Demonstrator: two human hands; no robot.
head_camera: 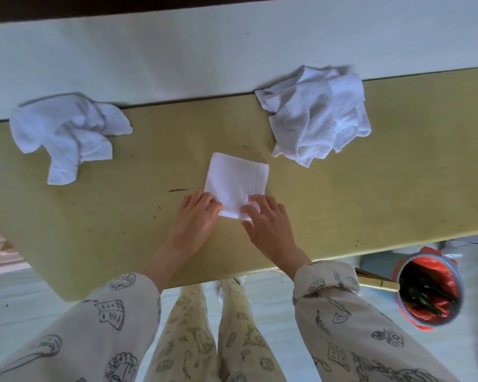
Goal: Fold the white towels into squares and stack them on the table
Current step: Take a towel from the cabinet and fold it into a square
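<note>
Yellow-green table (342,205), scuffed top w/ dark marks; pale wall behind, light floor below.

Folded towel (233,183): white, roughly square, flat at table centre, near the person's edge. Hemmed band along its right side, small label by the near right corner. Edges fairly even; layer count can't be told from this angle.

Left hand (195,216): on the towel's near left corner, fingers slightly bent and close together, tips on or at the cloth edge. Poss. pinching the corner; view too blurred to confirm.

Right hand (265,219): on the near right corner, fingers spread a little and lying flat on the cloth, thumb toward the towel's near edge. Pressing, not gripping, as far as seen.

Towel extends away from both hands toward the wall; hands cover only its near edge.

Crumpled towel, left (66,133): white, unfolded heap at the far left, well apart from the folded one.

Crumpled towel, right (319,114): white, looser heap at the far edge, near the folded towel's far right corner, not touching.

Bin (428,290): on the floor at right, red liner, dark contents.

Sleeves and trousers: pale fabric w/ dark line drawings.
</note>
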